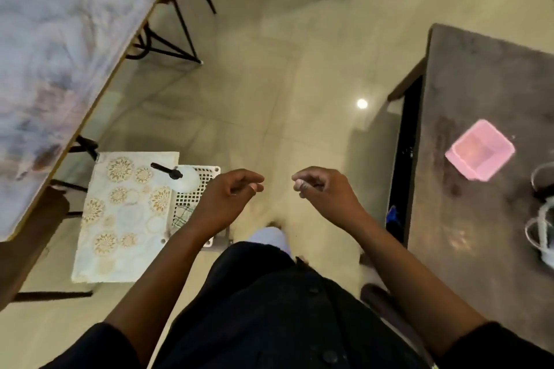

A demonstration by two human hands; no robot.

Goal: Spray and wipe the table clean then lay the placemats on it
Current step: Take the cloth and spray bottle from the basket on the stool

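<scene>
I stand on the floor between two surfaces, and I take the white perforated basket as my reference for every position below.

My left hand hangs directly right of the basket, fingers loosely curled, with nothing in it. My right hand hangs further right of the basket, level with the left and apart from it, also loosely curled. A pale spot shows at its fingertips; the frame is blurred, so I cannot tell whether it is a nail or a small held item, and I treat the hand as empty. Both hands are free because no tool has been collected yet.

The placemats, white with gold floral rings, lie flat against the basket's left side. I judge that they are parked off the table so that the surface can be cleaned first. The spray bottle sits at the basket's far left corner, its black trigger pointing left over the placemats. A checked cloth shows inside the basket at the near end; it is probably the wiping cloth.

The marble-patterned table runs up and left of the basket, its edge overhanging the placemats' far corner. I judge this to be the table to clean.

Far right of the basket stands a dark counter with a pink container on it.

Next step, in my judgement: take the spray bottle and the checked cloth.
</scene>
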